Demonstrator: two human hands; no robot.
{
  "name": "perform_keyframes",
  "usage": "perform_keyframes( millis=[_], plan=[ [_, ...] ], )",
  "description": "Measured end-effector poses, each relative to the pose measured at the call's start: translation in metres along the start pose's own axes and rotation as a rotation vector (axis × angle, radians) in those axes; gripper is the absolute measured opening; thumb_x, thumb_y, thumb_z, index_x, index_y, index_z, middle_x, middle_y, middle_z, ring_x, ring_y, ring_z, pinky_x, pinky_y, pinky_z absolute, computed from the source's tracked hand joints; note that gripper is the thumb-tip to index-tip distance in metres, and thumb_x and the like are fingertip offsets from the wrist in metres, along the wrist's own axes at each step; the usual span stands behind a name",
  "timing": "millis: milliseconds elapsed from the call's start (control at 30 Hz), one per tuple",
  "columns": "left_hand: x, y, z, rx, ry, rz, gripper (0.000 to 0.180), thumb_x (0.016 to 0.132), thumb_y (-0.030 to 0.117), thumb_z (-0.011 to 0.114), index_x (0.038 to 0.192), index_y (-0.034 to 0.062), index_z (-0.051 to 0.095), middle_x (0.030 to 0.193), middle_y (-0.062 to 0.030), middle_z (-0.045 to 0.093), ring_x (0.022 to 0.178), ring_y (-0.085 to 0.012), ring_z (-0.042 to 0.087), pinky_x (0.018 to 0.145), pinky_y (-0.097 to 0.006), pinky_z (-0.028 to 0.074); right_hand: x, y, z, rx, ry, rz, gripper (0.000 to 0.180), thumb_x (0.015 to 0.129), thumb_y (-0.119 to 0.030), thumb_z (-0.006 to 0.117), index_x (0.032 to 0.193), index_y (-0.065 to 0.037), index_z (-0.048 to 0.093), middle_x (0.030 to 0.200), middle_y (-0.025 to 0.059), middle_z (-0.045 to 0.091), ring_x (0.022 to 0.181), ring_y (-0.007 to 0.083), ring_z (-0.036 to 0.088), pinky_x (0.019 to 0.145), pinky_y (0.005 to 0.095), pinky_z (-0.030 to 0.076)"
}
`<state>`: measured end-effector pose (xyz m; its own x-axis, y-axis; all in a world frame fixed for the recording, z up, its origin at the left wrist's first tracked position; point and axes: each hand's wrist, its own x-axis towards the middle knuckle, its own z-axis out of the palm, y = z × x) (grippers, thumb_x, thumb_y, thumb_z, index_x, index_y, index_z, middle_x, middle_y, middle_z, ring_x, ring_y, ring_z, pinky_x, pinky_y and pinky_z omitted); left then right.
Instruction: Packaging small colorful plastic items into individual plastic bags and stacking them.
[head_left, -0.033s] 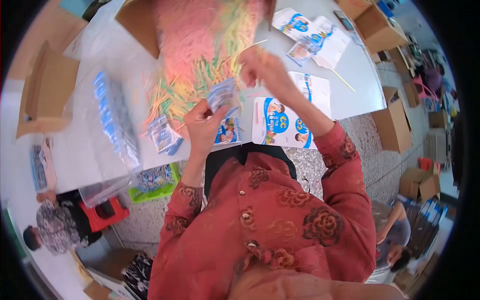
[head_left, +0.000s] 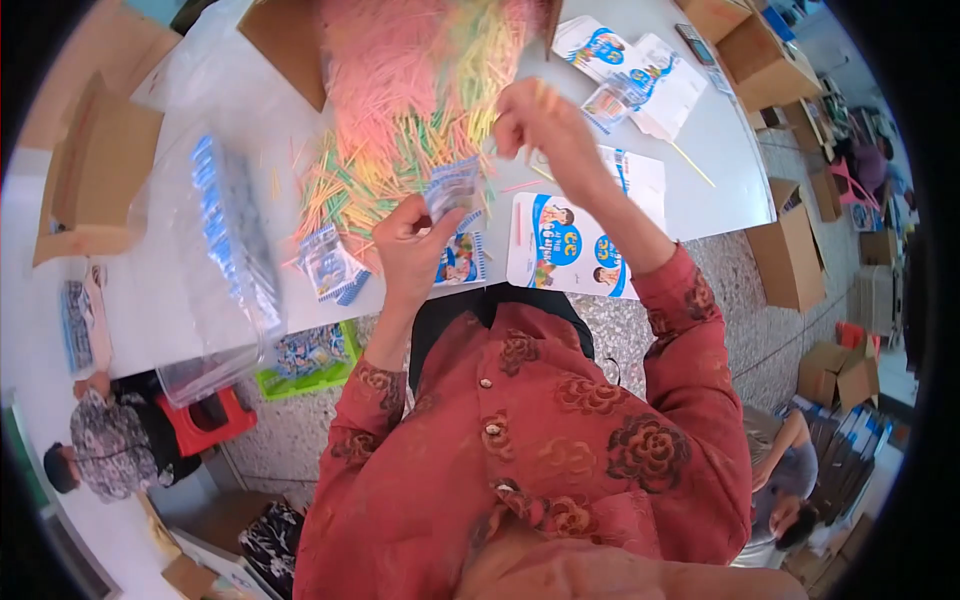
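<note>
My left hand [head_left: 408, 245] pinches a small clear-and-blue packet [head_left: 452, 188] upright between thumb and fingers at the table's near edge. My right hand [head_left: 545, 125] is raised over the table to the right of the packet, fingers curled together; whether anything is in them I cannot make out. Beyond my left hand spreads a heap of thin pink, yellow and green plastic sticks [head_left: 380, 150], resembling short straws. Under the held packet lies another blue printed packet [head_left: 462, 262]. More packets [head_left: 328, 265] lie left of my left hand.
White-and-blue printed cartons [head_left: 565, 240] lie flat on the right, with more cartons [head_left: 655, 75] behind. A clear bag of blue packets [head_left: 225, 220] lies left. Cardboard boxes [head_left: 95, 170] stand around; a green basket [head_left: 348, 375] is below the table. Other people sit at both sides.
My right hand has shifted slightly to the right. A thin yellow stick that showed by its fingertips no longer shows there. My left hand still holds the packet.
</note>
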<state>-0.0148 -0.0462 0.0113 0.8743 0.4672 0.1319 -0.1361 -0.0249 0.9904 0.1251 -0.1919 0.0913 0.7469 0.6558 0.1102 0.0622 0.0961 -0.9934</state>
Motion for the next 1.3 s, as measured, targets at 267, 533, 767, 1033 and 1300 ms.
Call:
perform_keyframes(
  millis=[267, 533, 767, 1033, 1300],
  plan=[
    [0.030, -0.007, -0.039, 0.196, -0.032, 0.175, 0.011, 0.070, 0.001, 0.071, 0.072, -0.0011, 0.061, 0.064, -0.0011, 0.055, 0.058, -0.0061, 0.049, 0.053, -0.020, 0.039, 0.039, -0.003, 0.059, 0.217, -0.033, -0.150, 0.028, 0.098, -0.027, 0.029, 0.096, -0.003, 0.045, 0.083, 0.0098, 0.063, 0.086, 0.0147, 0.057, 0.086, 0.0310, 0.040],
    [0.029, 0.005, -0.037, 0.227, -0.046, 0.200, 0.009, 0.070, 0.001, 0.070, 0.074, -0.0015, 0.061, 0.066, -0.0025, 0.058, 0.059, -0.0071, 0.052, 0.054, -0.021, 0.040, 0.039, 0.011, 0.075, 0.038, -0.107, -0.323, 0.024, 0.098, -0.021, 0.032, 0.090, -0.004, 0.048, 0.084, 0.0091, 0.062, 0.085, 0.0117, 0.057, 0.083, 0.0288, 0.042],
    [0.028, 0.008, -0.033, 0.154, -0.055, 0.134, 0.009, 0.070, 0.001, 0.070, 0.074, -0.0015, 0.062, 0.065, -0.0027, 0.058, 0.059, -0.0063, 0.053, 0.054, -0.021, 0.041, 0.031, 0.018, 0.081, -0.153, -0.067, -0.334, 0.024, 0.097, -0.019, 0.033, 0.094, -0.002, 0.050, 0.085, 0.0066, 0.061, 0.084, 0.0114, 0.057, 0.082, 0.0275, 0.043],
    [0.030, -0.005, -0.040, 0.127, -0.037, 0.100, 0.012, 0.071, 0.005, 0.072, 0.074, -0.0012, 0.061, 0.063, -0.0003, 0.055, 0.057, -0.0047, 0.048, 0.052, -0.020, 0.038, 0.035, 0.027, 0.073, -0.201, -0.259, -0.238, 0.029, 0.096, -0.027, 0.036, 0.101, -0.006, 0.055, 0.110, 0.0068, 0.057, 0.108, 0.0149, 0.049, 0.094, 0.0310, 0.034],
    [0.034, -0.021, -0.048, 0.105, -0.053, 0.091, 0.013, 0.072, 0.007, 0.072, 0.074, -0.0010, 0.062, 0.061, 0.0020, 0.052, 0.056, -0.0038, 0.044, 0.051, -0.019, 0.035, 0.037, 0.016, 0.064, -0.110, -0.310, -0.166, 0.035, 0.095, -0.029, 0.036, 0.106, -0.006, 0.060, 0.122, 0.0068, 0.052, 0.115, 0.0166, 0.045, 0.095, 0.0334, 0.035]
  ],
)
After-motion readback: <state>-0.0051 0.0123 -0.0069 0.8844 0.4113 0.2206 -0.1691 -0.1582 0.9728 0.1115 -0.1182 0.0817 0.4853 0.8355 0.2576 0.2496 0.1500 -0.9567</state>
